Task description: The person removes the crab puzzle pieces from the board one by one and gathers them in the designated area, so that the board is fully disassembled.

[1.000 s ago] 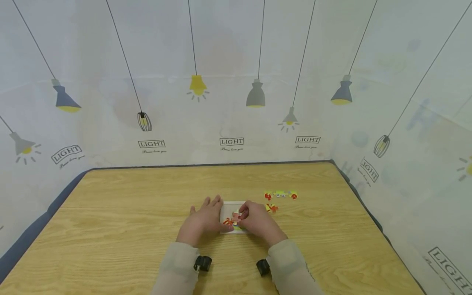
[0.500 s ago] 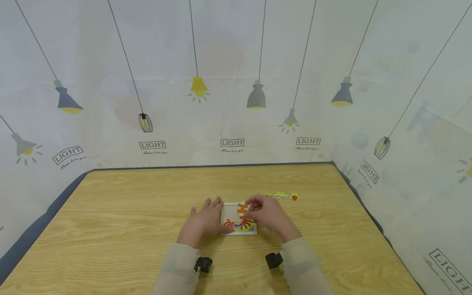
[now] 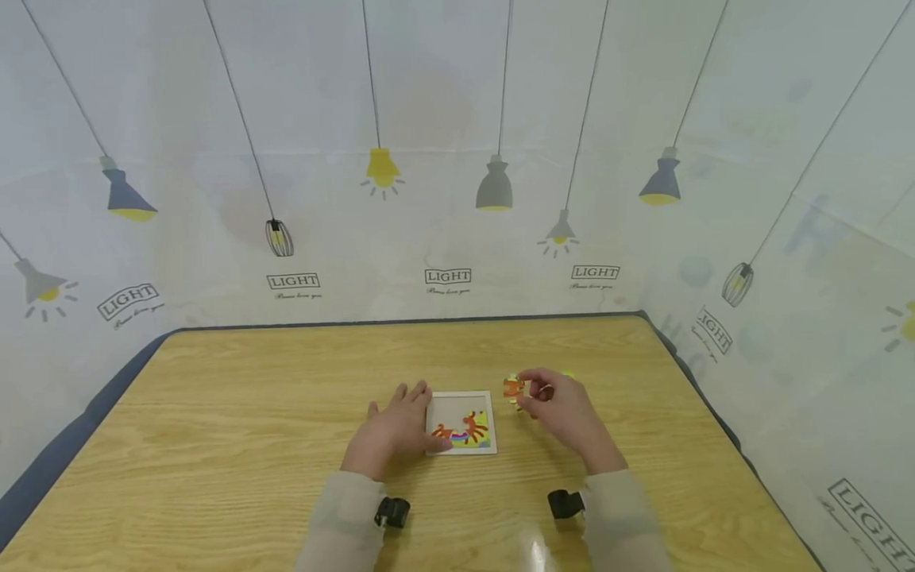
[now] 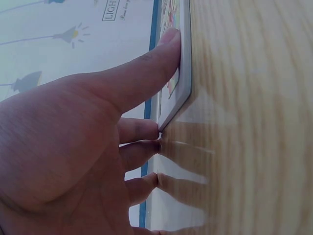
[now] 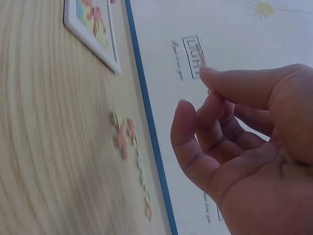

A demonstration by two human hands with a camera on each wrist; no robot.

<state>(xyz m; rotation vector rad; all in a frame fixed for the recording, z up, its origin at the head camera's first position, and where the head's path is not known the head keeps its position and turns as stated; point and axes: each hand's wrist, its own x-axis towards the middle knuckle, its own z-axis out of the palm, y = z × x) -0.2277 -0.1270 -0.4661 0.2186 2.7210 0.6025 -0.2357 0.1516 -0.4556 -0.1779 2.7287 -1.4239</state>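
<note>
The person's right hand [image 3: 568, 405] pinches an orange puzzle piece [image 3: 513, 388] with yellow edges between thumb and fingers; the piece juts out to the left of the fingertips in the head view, though the right wrist view does not show it clearly. The left hand [image 3: 396, 429] grips nothing: its fingers are spread along the left side of a white puzzle tray [image 3: 493, 425], fingertips on the tabletop [image 3: 236, 421], the thumb resting over the tray's near-left corner. The held piece is to the right of the tray, apart from it. Inside the tray, fitted pieces [image 3: 475, 430] in orange, yellow and purple lie along the near side, with the pale base showing beyond them. Near the right hand, loose pieces [image 5: 148, 210] lie on the tabletop, partly hidden by that hand in the head view. Both arms wear pale sleeves [image 3: 339, 520], with a black device [image 3: 392, 512] at each wrist. Behind the tabletop's dark blue edge stands a white backdrop [image 3: 436, 95] printed with hanging lamps and the word LIGHT
</note>
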